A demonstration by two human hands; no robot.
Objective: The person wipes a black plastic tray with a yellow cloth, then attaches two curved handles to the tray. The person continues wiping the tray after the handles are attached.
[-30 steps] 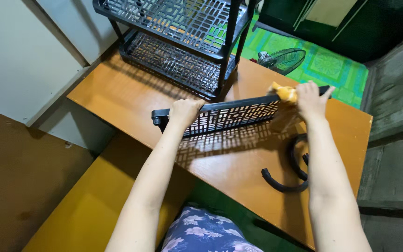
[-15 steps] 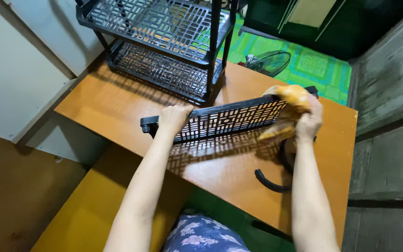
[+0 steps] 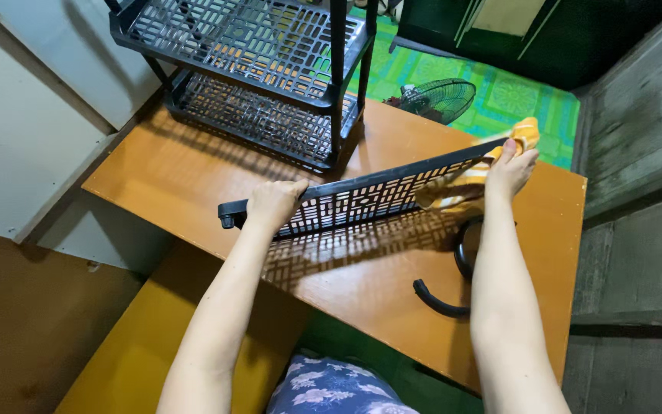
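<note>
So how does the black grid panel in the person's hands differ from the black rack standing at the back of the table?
The loose shelf panel is one flat piece; the standing rack has two tiers joined by posts. The panel is tipped up on edge above the table, gripped by the left hand, while the right hand presses a yellow cloth on it; the rack sits level, untouched. Both are black plastic lattice.

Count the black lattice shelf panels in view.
3: two stacked in the rack at the table's far end, one loose panel held on edge by both hands. More may be hidden above.
</note>
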